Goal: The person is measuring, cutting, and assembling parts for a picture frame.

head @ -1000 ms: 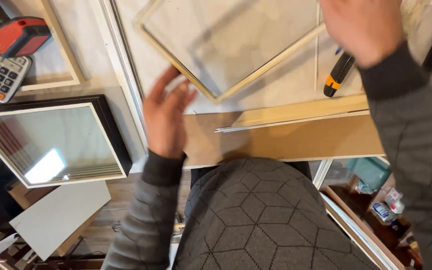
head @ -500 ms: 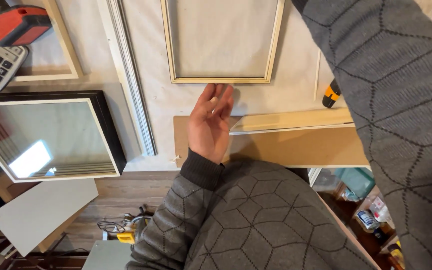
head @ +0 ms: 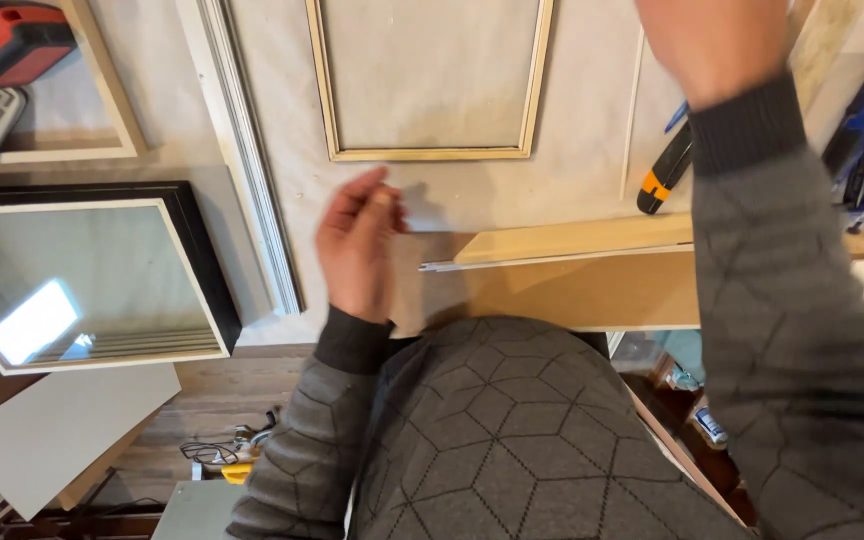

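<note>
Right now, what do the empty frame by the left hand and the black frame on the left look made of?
The empty frame looks like pale unfinished wood: bare, matt, faint grain. The black frame has a smooth dark finish, wood or composite, I cannot tell; its pane looks like glass, mirroring a bright light.

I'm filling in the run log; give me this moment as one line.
left hand: empty, over paper-covered bench | right hand: raised, contents unseen | light wood frame: flat, untouched
</note>
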